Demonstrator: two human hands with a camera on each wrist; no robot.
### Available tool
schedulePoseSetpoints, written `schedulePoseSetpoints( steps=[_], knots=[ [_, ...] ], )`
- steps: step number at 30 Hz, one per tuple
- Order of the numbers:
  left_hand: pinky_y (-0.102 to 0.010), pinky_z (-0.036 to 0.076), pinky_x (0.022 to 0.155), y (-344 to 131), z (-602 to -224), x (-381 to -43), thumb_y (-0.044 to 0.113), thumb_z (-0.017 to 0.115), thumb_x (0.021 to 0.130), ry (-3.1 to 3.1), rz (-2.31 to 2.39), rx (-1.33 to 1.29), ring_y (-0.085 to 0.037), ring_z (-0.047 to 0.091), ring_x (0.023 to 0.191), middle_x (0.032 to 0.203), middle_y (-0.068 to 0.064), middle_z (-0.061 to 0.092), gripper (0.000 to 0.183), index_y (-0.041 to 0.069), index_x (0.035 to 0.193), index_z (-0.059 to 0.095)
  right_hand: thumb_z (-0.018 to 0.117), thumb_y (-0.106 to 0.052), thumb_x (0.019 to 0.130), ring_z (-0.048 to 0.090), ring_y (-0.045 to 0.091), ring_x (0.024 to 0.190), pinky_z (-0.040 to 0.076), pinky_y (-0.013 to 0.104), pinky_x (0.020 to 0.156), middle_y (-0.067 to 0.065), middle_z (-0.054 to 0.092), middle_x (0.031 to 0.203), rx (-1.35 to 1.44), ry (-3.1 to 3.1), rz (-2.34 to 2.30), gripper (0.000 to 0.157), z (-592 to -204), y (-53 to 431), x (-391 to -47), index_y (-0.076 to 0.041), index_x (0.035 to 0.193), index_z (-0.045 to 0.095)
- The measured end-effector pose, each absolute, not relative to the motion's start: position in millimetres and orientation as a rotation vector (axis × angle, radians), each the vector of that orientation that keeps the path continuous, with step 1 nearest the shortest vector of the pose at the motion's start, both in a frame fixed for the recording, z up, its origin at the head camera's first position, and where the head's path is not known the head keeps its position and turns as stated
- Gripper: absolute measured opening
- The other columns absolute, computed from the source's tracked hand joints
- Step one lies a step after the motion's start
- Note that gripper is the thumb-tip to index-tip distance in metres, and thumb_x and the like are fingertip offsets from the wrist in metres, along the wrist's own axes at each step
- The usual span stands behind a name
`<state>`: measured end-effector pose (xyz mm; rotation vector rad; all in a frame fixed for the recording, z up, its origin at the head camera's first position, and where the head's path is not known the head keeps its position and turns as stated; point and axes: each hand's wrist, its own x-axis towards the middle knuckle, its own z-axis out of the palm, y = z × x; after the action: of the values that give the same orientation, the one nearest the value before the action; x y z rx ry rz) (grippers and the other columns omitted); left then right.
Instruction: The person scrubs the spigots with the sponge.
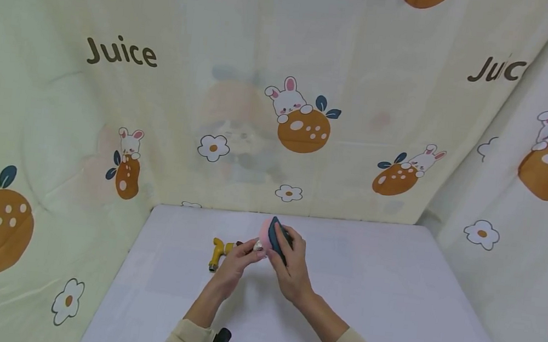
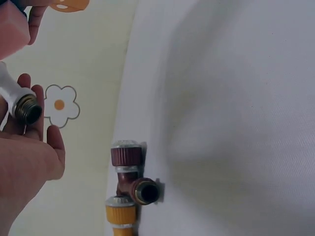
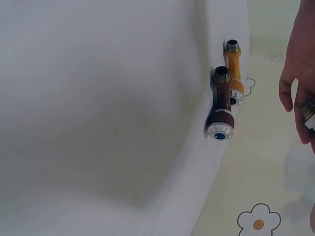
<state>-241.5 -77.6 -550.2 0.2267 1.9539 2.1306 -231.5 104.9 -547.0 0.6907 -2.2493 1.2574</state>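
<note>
In the head view my left hand (image 1: 232, 266) holds a silver-white tap fitting (image 1: 258, 245), most of it covered by fingers. Its threaded round end (image 2: 27, 109) shows in the left wrist view, lying over the fingers. My right hand (image 1: 296, 269) grips a sponge (image 1: 275, 237), dark blue-green on one side and pink on the other. The pink face (image 2: 12, 32) is turned toward the fitting; whether they touch cannot be told. In the right wrist view the left hand (image 3: 301, 64) shows at the edge.
Beyond the left hand lie a yellow angle valve (image 1: 217, 253) and a dark red angle valve (image 3: 222, 98), close together on the white table (image 1: 391, 292). A printed curtain (image 1: 186, 102) hangs behind the table. Black wrist mounts (image 1: 221, 338) sit by both sleeves.
</note>
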Motion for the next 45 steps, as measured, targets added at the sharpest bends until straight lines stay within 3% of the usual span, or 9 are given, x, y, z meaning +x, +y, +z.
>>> schedulePoseSetpoints(
  steps=[5, 12, 15, 18, 23, 31, 37, 41, 45],
  knots=[
    [-0.044, 0.039, 0.109, -71, -554, -246, 0.035, 0.069, 0.1, 1.934, 2.136, 0.312, -0.024, 0.054, 0.122, 0.142, -0.004, 0.062, 0.055, 0.018, 0.15, 0.057, 0.059, -0.016, 0.103, 0.034, 0.032, 0.137, 0.044, 0.055, 0.101, 0.013, 0.036, 0.159, 0.626, -2.251, 1.299, 0.063, -546, 109, -230, -0.024, 0.162, 0.038],
    [-0.051, 0.035, 0.125, -74, -555, -245, 0.024, 0.079, 0.094, 1.877, 2.202, 0.31, -0.027, 0.046, 0.149, 0.158, -0.004, 0.051, 0.063, 0.017, 0.151, 0.054, 0.06, -0.018, 0.103, 0.034, 0.03, 0.136, 0.044, 0.054, 0.1, 0.014, 0.036, 0.158, 0.616, -2.289, 1.337, 0.062, -547, 110, -231, -0.026, 0.161, 0.039],
    [-0.043, 0.047, 0.116, -79, -554, -243, 0.017, 0.082, 0.091, 1.84, 2.234, 0.322, -0.026, 0.059, 0.137, 0.153, -0.008, 0.056, 0.072, 0.016, 0.154, 0.047, 0.059, -0.022, 0.104, 0.035, 0.028, 0.134, 0.045, 0.05, 0.098, 0.013, 0.038, 0.156, 0.6, -2.327, 1.355, 0.06, -547, 107, -234, -0.028, 0.161, 0.04],
    [-0.035, 0.056, 0.105, -81, -554, -243, 0.011, 0.083, 0.089, 1.801, 2.267, 0.344, -0.022, 0.067, 0.125, 0.145, -0.01, 0.059, 0.09, 0.026, 0.162, 0.033, 0.058, -0.026, 0.105, 0.037, 0.027, 0.129, 0.045, 0.046, 0.095, 0.013, 0.039, 0.154, 0.576, -2.375, 1.393, 0.058, -545, 105, -236, -0.029, 0.16, 0.041],
    [-0.032, 0.058, 0.1, -79, -557, -244, 0.01, 0.084, 0.088, 1.76, 2.287, 0.373, -0.02, 0.073, 0.112, 0.137, -0.012, 0.063, 0.104, 0.042, 0.164, 0.021, 0.054, -0.031, 0.108, 0.039, 0.027, 0.126, 0.045, 0.043, 0.093, 0.013, 0.043, 0.15, 0.535, -2.433, 1.431, 0.054, -543, 105, -237, -0.028, 0.16, 0.042],
    [-0.031, 0.059, 0.097, -78, -558, -244, 0.006, 0.081, 0.089, 1.753, 2.27, 0.403, -0.015, 0.072, 0.107, 0.143, -0.012, 0.06, 0.093, 0.025, 0.163, 0.029, 0.054, -0.032, 0.108, 0.039, 0.027, 0.125, 0.042, 0.041, 0.091, 0.016, 0.045, 0.146, 0.515, -2.435, 1.463, 0.052, -545, 107, -238, -0.024, 0.159, 0.045],
    [-0.034, 0.06, 0.098, -78, -557, -243, 0.003, 0.083, 0.086, 1.763, 2.27, 0.357, -0.021, 0.069, 0.117, 0.14, -0.012, 0.06, 0.094, 0.031, 0.16, 0.033, 0.056, -0.031, 0.107, 0.036, 0.022, 0.123, 0.043, 0.037, 0.09, 0.011, 0.043, 0.147, 0.532, -2.429, 1.479, 0.053, -547, 109, -238, -0.025, 0.158, 0.045],
    [-0.034, 0.06, 0.097, -78, -555, -244, 0.004, 0.086, 0.083, 1.845, 2.272, 0.345, -0.022, 0.065, 0.125, 0.142, -0.012, 0.054, 0.093, 0.026, 0.158, 0.035, 0.063, -0.022, 0.102, 0.037, 0.019, 0.127, 0.045, 0.036, 0.093, 0.009, 0.044, 0.148, 0.564, -2.323, 1.505, 0.054, -546, 109, -237, -0.024, 0.155, 0.051],
    [-0.043, 0.053, 0.109, -81, -554, -244, 0.008, 0.09, 0.08, 1.998, 2.243, 0.347, -0.024, 0.062, 0.128, 0.142, -0.009, 0.057, 0.092, 0.026, 0.155, 0.039, 0.069, -0.011, 0.094, 0.043, 0.021, 0.125, 0.045, 0.028, 0.095, 0.014, 0.049, 0.144, 0.628, -2.17, 1.497, 0.053, -547, 110, -231, -0.015, 0.147, 0.061]
  ],
)
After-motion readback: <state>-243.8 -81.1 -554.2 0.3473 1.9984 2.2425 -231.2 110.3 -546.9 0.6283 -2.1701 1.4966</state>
